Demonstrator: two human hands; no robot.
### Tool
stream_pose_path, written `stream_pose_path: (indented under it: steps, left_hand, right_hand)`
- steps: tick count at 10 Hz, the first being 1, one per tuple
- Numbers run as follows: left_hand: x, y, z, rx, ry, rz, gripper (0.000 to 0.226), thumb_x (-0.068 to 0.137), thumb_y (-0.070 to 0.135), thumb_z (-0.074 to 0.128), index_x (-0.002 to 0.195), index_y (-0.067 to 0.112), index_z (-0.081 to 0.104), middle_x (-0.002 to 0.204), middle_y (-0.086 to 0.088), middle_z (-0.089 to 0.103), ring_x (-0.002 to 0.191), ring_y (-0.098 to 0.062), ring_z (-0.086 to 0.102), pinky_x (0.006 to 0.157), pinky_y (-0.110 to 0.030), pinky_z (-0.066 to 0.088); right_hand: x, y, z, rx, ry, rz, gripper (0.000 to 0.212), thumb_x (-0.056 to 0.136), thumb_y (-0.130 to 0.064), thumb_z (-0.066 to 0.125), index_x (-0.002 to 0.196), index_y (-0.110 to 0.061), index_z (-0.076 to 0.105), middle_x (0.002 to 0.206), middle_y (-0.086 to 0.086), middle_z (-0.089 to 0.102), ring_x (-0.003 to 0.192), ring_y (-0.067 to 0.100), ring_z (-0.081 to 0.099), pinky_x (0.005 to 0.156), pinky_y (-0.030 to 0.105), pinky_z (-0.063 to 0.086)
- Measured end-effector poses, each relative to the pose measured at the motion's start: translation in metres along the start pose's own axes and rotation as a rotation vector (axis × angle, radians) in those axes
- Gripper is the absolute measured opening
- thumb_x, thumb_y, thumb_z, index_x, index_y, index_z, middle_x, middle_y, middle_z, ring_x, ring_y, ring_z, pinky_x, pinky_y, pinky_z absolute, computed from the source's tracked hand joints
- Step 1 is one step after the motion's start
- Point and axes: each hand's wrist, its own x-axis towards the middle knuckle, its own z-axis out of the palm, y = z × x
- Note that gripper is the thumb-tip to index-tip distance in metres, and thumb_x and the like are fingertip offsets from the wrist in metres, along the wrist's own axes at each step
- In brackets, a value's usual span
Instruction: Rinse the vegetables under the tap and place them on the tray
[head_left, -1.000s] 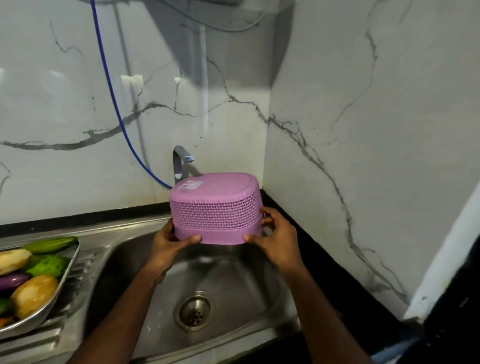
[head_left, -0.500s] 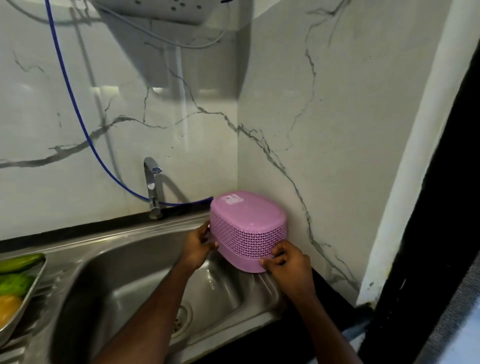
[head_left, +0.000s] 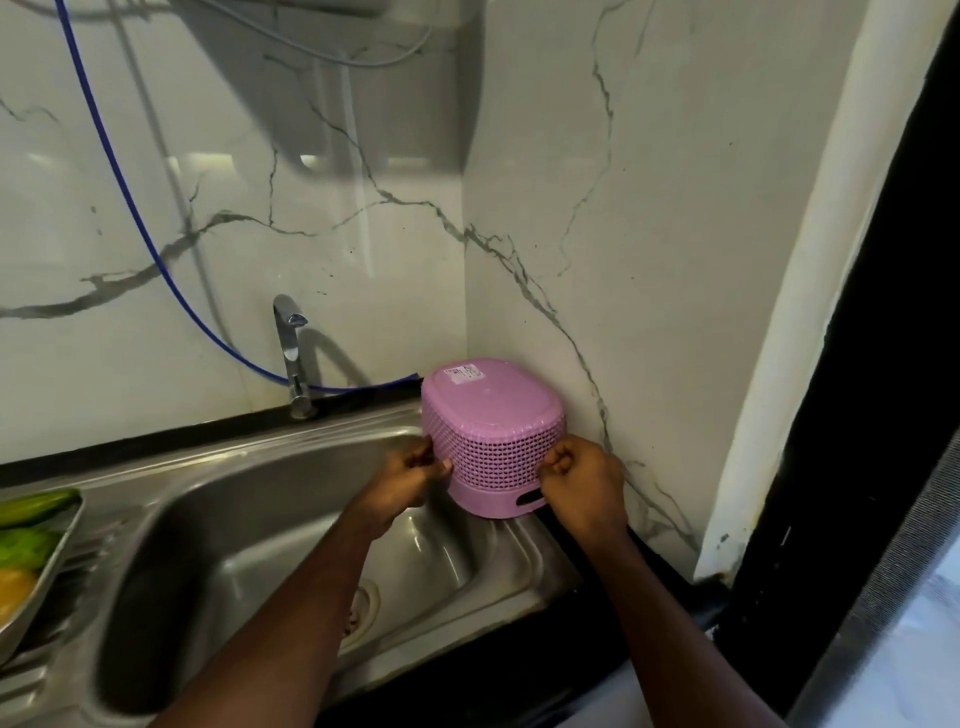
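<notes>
Now upside down at the sink's back right corner: pink basket, bottom up, white sticker on top, full of little holes on the sides; sits on the steel rim against the marble wall; touched at 9 o'clock by left hand, fingers curled against the holey side; touched at 3 o'clock by right hand, fingers curled at the side near the handle slot; cannot tell how tight either grip is. Down at 7 o'clock from the basket, steel sink with drain low in the bowl. Off at 9 o'clock, far left edge, metal tray holding vegetables, green and yellow, only partly seen. Up at 10 o'clock, tap, no water seen; blue hose hanging down the wall behind it.
</notes>
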Motion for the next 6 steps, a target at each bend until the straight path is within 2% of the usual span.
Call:
stream_pose_path:
  steps: [1,2,3,4,5,6]
  left_hand:
    - [-0.001,0.01,0.005,0.068,0.013,-0.038,0.039,0.097,0.02,0.059,0.135,0.026,0.052,0.125,0.002,0.061,0.113,-0.022,0.057,0.084,-0.043,0.049]
    - [-0.001,0.021,0.007,0.126,0.068,-0.04,0.027,0.094,0.01,0.057,0.117,0.024,0.062,0.116,-0.006,0.068,0.1,-0.021,0.062,0.075,-0.034,0.051]
    - [-0.002,0.027,0.006,0.204,0.164,0.031,0.028,0.088,0.001,0.063,0.113,0.011,0.07,0.107,-0.009,0.074,0.078,-0.007,0.064,0.059,-0.017,0.048]
    - [-0.006,0.029,0.004,0.281,0.281,0.084,0.036,0.088,0.01,0.071,0.123,0.007,0.065,0.111,-0.008,0.071,0.079,-0.013,0.065,0.069,-0.02,0.052]
    - [-0.013,0.039,0.002,0.312,0.352,0.102,0.029,0.088,0.016,0.072,0.115,0.006,0.068,0.097,-0.005,0.069,0.083,-0.018,0.064,0.076,-0.03,0.051]
    - [-0.019,0.051,0.002,0.371,0.37,0.145,0.021,0.088,0.019,0.071,0.105,0.007,0.071,0.091,-0.002,0.069,0.083,-0.015,0.064,0.074,-0.027,0.046]
  right_hand:
    - [0.0,-0.003,0.001,-0.01,-0.016,-0.005,0.016,0.078,-0.009,0.063,0.067,-0.021,0.062,0.064,-0.007,0.066,0.063,0.013,0.065,0.068,0.035,0.06]
    - [0.0,-0.005,-0.001,-0.024,-0.01,-0.019,0.016,0.078,-0.008,0.06,0.067,-0.02,0.061,0.063,-0.005,0.066,0.063,0.014,0.064,0.067,0.036,0.06]
    - [0.001,-0.009,-0.004,-0.023,0.044,-0.05,0.015,0.077,-0.009,0.058,0.067,-0.021,0.058,0.064,-0.004,0.063,0.063,0.017,0.062,0.065,0.036,0.058]
    - [0.004,-0.014,-0.003,-0.007,0.149,-0.093,0.011,0.078,-0.011,0.057,0.074,-0.021,0.058,0.071,0.0,0.063,0.068,0.022,0.061,0.066,0.037,0.056]
    - [0.009,-0.024,-0.002,-0.029,0.211,-0.176,0.007,0.08,-0.011,0.057,0.08,-0.017,0.057,0.079,0.003,0.062,0.075,0.026,0.06,0.068,0.039,0.054]
    - [0.022,-0.038,0.0,-0.073,0.225,-0.276,0.005,0.083,-0.013,0.057,0.085,-0.018,0.058,0.083,0.002,0.062,0.08,0.024,0.059,0.07,0.04,0.054]
